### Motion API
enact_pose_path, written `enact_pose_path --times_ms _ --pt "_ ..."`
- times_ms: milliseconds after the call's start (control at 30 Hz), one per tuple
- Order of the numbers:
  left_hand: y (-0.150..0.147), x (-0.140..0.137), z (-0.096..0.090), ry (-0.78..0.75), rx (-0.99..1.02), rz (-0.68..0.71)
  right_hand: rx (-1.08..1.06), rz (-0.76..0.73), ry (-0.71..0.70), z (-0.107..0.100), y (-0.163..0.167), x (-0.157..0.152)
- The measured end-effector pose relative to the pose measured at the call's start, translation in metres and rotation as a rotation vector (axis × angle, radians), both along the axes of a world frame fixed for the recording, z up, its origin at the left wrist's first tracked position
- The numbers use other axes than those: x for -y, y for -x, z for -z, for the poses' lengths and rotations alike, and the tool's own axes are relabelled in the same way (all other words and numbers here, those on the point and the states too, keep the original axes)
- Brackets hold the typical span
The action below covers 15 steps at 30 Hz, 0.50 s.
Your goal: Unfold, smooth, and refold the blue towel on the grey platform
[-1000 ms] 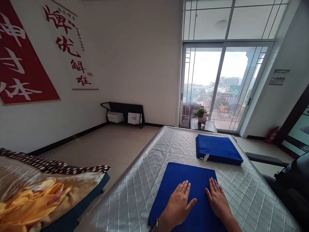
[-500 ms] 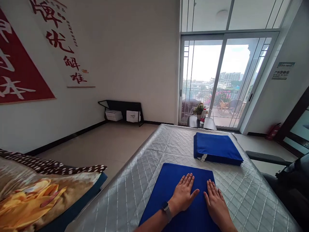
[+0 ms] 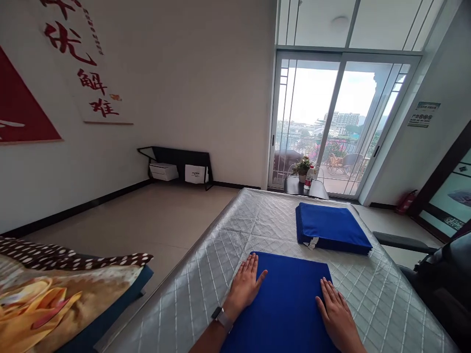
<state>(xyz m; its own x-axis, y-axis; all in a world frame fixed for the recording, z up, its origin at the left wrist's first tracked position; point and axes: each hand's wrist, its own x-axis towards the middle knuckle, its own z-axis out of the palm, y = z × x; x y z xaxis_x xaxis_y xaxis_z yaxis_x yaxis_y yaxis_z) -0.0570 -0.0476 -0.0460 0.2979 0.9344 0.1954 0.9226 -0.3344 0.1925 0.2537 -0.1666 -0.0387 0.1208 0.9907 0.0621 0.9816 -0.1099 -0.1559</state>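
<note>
A flat blue fabric piece (image 3: 289,304), perhaps a folded storage box, lies before me on a silver quilted cover (image 3: 191,294). At its left edge, near the far corner, my left hand (image 3: 246,282) rests flat with fingers stretched out; a watch is on that wrist. My right hand (image 3: 336,311) lies along the right edge, fingers extended, palm down. Neither hand grips anything. Farther back, a stack of similar blue folded pieces (image 3: 333,226) sits on the cover, with a white tag sticking out at its front.
A small dark table (image 3: 294,186) with a potted plant (image 3: 303,165) and a bottle (image 3: 309,177) stands beyond the cover. To the left is a patterned blanket (image 3: 103,284). A black bag (image 3: 445,294) and a dark armrest (image 3: 403,241) are at the right.
My left hand has moved left, from the middle of the blue piece to its left edge. My right hand stays at the right edge. The view has turned slightly right.
</note>
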Motion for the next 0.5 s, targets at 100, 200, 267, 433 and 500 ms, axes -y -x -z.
enact_pose_path --times_ms 100,200,267,433,500 --pt "-0.002 0.0 0.0 -0.001 0.018 0.003 0.02 0.013 0.0 -0.001 0.002 0.001" --pt "-0.002 0.001 -0.001 0.002 0.038 0.005 0.048 -0.002 0.028 -0.011 0.002 -0.003" --pt "-0.002 0.001 -0.003 0.023 0.048 0.002 0.059 -0.028 0.044 -0.022 0.002 -0.011" --pt "-0.001 0.002 -0.006 0.043 0.057 0.009 0.039 -0.06 0.01 -0.035 0.002 -0.043" --pt "-0.001 0.002 -0.005 0.021 0.057 0.014 0.02 -0.024 0.004 -0.028 0.0 -0.052"
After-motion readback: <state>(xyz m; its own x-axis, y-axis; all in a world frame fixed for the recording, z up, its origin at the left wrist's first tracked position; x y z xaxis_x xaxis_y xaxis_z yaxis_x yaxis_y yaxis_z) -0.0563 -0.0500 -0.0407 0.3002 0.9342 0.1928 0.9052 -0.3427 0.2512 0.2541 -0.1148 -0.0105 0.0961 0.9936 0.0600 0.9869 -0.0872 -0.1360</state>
